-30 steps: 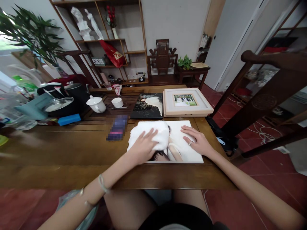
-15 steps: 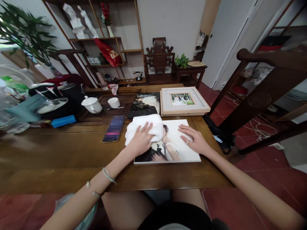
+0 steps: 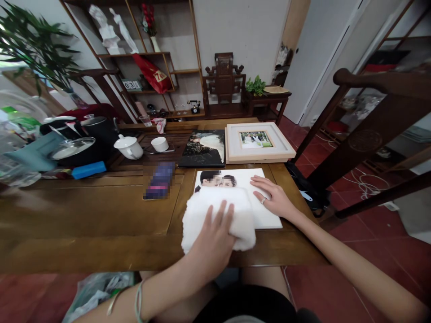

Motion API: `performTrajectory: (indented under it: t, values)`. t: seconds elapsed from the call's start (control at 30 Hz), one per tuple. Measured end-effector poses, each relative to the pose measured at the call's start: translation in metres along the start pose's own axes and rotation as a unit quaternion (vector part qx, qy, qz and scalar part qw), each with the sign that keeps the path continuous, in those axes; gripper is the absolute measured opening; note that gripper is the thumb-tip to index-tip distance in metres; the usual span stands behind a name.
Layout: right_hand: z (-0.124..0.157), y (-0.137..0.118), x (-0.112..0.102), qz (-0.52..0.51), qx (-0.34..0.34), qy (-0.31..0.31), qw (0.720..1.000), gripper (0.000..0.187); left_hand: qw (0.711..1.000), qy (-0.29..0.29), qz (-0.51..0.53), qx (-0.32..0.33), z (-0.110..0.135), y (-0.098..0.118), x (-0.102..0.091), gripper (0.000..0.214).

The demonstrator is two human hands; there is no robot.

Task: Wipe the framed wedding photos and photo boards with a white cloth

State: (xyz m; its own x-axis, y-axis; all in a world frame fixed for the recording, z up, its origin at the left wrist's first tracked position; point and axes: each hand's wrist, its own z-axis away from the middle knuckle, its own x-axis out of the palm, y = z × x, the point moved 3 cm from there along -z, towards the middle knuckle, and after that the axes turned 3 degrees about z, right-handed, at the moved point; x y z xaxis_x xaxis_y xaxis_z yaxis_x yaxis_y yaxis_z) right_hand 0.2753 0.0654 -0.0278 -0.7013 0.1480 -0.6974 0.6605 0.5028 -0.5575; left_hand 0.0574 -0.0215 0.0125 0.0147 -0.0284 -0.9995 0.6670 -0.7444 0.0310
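My left hand [image 3: 217, 231] presses a folded white towel [image 3: 218, 211] onto the near left part of a photo print [image 3: 266, 184], the towel overhanging its front edge. Two heads show in the print above the towel; the lower left of the picture is covered. On the print's right side rests my right hand [image 3: 271, 195], fingers stretched out flat, a ring on one finger. A dark photo panel [image 3: 202, 150] lies just behind the print, beside a light wooden picture frame [image 3: 261, 141].
To the left lie a phone [image 3: 159, 181] and a blue block [image 3: 89, 170]. Behind them stand a white lidded teapot [image 3: 129, 147], a white cup [image 3: 159, 144] and a glass-lidded pot [image 3: 76, 150]. A dark chair [image 3: 373, 121] stands right of the table [image 3: 111, 215]; a bin [image 3: 101, 291] is below.
My left hand has wiped the towel down toward me and slightly right, uncovering the print's top left. The dark panel shows more fully. My right hand stays in place.
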Motion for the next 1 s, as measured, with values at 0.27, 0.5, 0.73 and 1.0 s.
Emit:
performTrajectory:
  t: [0.27, 0.5, 0.73, 1.0]
  values:
    - [0.0, 0.0, -0.001, 0.002, -0.001, -0.005, 1.0, 0.032, 0.998, 0.011, 0.035, -0.046, -0.027, -0.043, -0.005, 0.029]
    - [0.0, 0.001, 0.0, -0.008, -0.005, 0.002, 1.0, 0.031, 0.99, 0.042, -0.005, -0.136, -0.063, -0.101, -0.006, 0.041]
    - [0.0, 0.002, 0.001, 0.001, -0.002, -0.002, 1.0, 0.031, 0.997, -0.003, -0.027, -0.068, -0.033, -0.038, -0.001, 0.027]
    - [0.0, 0.002, 0.0, 0.014, -0.006, -0.013, 1.0, 0.03, 0.999, -0.01, -0.032, 0.004, -0.024, 0.005, -0.008, 0.028]
